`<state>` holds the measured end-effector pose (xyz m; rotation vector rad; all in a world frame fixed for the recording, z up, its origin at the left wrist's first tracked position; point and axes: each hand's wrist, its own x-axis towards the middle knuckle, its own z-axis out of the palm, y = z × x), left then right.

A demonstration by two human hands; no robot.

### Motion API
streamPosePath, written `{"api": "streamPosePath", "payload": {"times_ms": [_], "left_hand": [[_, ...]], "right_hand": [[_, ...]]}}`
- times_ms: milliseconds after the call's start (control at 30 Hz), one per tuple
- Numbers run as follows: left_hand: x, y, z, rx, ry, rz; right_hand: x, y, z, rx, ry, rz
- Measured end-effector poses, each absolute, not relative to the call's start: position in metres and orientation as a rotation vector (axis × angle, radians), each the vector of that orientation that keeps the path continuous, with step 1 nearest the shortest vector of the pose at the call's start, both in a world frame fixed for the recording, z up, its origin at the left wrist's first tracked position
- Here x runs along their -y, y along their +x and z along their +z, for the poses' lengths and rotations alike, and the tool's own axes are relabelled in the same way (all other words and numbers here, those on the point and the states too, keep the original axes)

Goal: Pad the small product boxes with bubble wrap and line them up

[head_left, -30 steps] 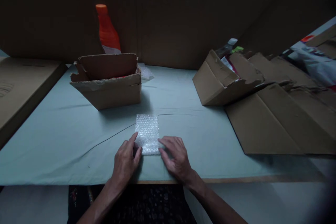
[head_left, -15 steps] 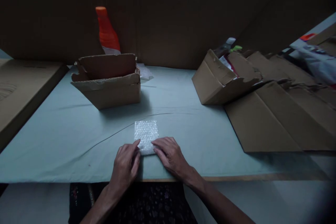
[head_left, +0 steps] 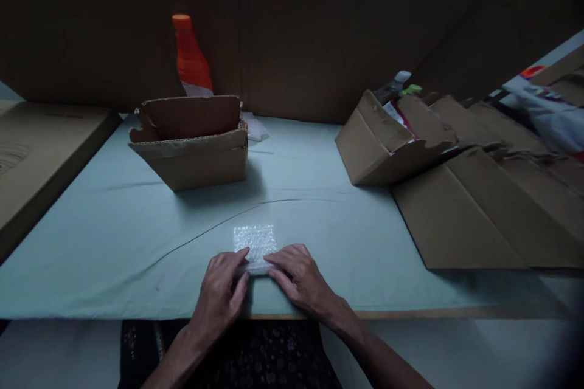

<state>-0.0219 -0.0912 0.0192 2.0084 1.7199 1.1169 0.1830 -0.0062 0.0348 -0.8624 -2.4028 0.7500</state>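
A small piece of bubble wrap (head_left: 254,239) lies on the pale green table cover (head_left: 114,237) near the front edge. My left hand (head_left: 221,292) and my right hand (head_left: 298,279) sit side by side on its near end, fingers curled and pressing on a rolled-up part of the wrap. Only the far part of the wrap still lies flat beyond my fingertips. What is inside the roll, if anything, is hidden.
An open cardboard box (head_left: 191,143) stands at the back left with an orange bottle (head_left: 190,58) behind it. A torn box (head_left: 387,140) and flattened cardboard (head_left: 483,213) fill the right side. A flat carton (head_left: 31,152) lies at the left edge.
The flat part of the bubble wrap has grown shorter as both hands rolled its near end up and away; the hands stay close together at the front edge.
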Motion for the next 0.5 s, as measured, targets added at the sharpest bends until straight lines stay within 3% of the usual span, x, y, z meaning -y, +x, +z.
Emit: {"api": "streamPosePath", "payload": {"times_ms": [267,500], "left_hand": [[0.067,-0.023,0.012,-1.952,2.004,1.069],[0.086,-0.028,0.021,-2.013,1.428,1.212]], "right_hand": [[0.007,0.18,0.033,2.497,-0.828,0.426],[-0.005,0.163,0.032,2.365,-0.846,0.614]]}}
